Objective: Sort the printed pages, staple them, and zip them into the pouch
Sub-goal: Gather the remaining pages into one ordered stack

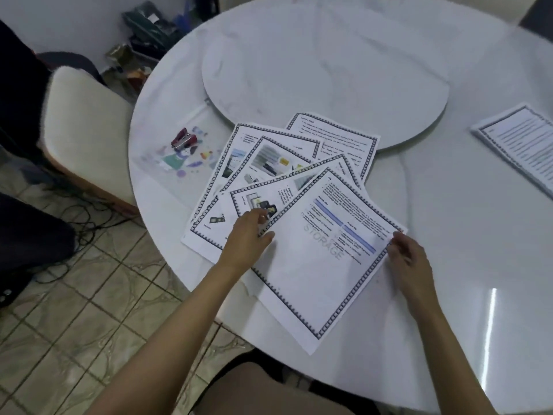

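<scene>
**Both hands on the fanned pages**

I am seeing the printed pages (269, 175) lying fanned out at the centre of the frame on the white round surface (449, 205), the top page (317, 265) marked STORAGE. My left hand (248, 238) is pressing on the fan's left edge, fingers together against the paper. My right hand (410, 259) is pinching the top page's right corner. The red stapler (183, 139) is sitting on the clear pouch (176, 157), left of centre. Another stack (520, 145) is lying at the right edge.
</scene>
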`<state>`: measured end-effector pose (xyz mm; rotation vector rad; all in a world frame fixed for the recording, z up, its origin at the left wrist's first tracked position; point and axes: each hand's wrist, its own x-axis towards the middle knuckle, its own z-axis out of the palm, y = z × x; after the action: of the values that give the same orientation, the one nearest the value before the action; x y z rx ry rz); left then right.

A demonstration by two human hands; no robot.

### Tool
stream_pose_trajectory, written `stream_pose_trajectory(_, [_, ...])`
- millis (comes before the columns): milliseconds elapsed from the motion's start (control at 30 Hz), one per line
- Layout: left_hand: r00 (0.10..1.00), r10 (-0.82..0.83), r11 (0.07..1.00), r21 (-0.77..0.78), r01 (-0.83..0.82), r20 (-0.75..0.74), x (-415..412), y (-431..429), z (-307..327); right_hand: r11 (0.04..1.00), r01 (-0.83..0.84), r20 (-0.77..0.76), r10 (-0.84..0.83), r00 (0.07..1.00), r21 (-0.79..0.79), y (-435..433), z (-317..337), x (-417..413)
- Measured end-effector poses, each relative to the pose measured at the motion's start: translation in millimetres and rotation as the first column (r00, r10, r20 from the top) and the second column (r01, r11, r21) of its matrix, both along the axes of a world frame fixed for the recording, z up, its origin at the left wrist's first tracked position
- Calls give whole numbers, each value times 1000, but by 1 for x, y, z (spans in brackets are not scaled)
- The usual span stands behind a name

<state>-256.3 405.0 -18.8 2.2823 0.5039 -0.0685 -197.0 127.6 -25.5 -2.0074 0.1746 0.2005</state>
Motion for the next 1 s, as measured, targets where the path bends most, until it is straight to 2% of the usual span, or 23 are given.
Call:
stream_pose_trajectory(100, [998,-22,1000,-4,22,-59,6,-1,0,999,32,-8,-32,999,-5,11,0,-1])
stream_pose_trajectory(233, [987,-84,990,98,97,-136,13,-6,1,997,73,-18,-73,997,10,16,-2,-2])
stream_pose_trajectory(300, [984,-137,970,185,157,-114,11,-11,5,996,86,-24,-86,996,33,17,-2,-3])
stream_pose_trajectory(367, [983,-186,963,194,185,-12,8,-13,6,993,102,-28,-100,995,65,17,0,-7])
stream_pose_trajectory(467, [967,-143,988,90,127,208,4,-17,8,984,137,-21,-135,991,116,14,3,-17])
stream_pose_trajectory(533, [962,-36,998,-35,47,270,0,-21,17,977,142,-32,-139,990,157,13,5,-25])
stream_pose_trajectory(633, [965,93,971,-238,-32,247,-7,-32,40,969,98,-82,-81,993,228,13,10,-33])
stream_pose_trajectory(733, [968,169,932,-349,-96,186,-14,-45,52,949,59,-128,-20,992,308,9,17,-36])
stream_pose_trajectory(833, [958,222,900,-416,-130,180,-16,-51,48,942,60,-118,-23,993,329,-1,28,-35])
stream_pose_trajectory(1000, [950,242,890,-435,-135,199,-9,-63,61,966,-11,-79,32,996,258,-20,46,-24])
